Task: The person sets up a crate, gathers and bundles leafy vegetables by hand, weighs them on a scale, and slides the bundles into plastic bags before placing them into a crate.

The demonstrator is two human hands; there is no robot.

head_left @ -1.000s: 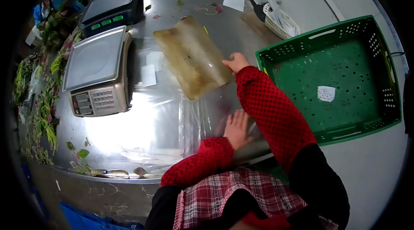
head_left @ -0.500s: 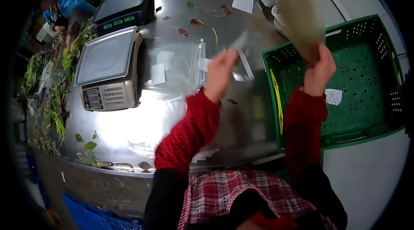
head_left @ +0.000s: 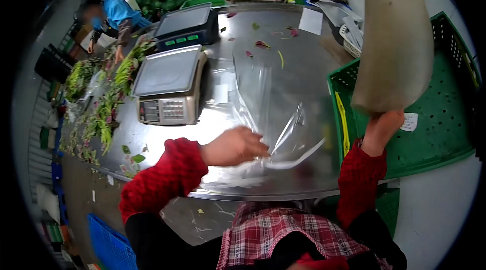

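Note:
My left hand (head_left: pixel 235 147) is low over the steel table, its fingers closed on the edge of a clear plastic bag (head_left: pixel 296 141). The bag's film spreads to the right across the tabletop, and more clear film lies behind it. My right hand (head_left: pixel 383 130) is raised over the near left part of a green crate (head_left: pixel 430 123). It grips the lower end of a long, beige, translucent, curved piece (head_left: pixel 395 47), which stands upright and hides part of the crate. Motion blurs this piece, so its kind is unclear.
Two scales, a silver one (head_left: pixel 169 75) and a dark one (head_left: pixel 185 24), stand on the steel table (head_left: pixel 314 92). Leafy greens (head_left: pixel 109 108) cover its left side, where a person in blue (head_left: pixel 119 14) works. A white basket (head_left: pixel 351 42) is behind the green crate.
My left hand has moved left and toward me, with clear film now spread on its right. My right hand has come lower with the beige piece. The view has shifted.

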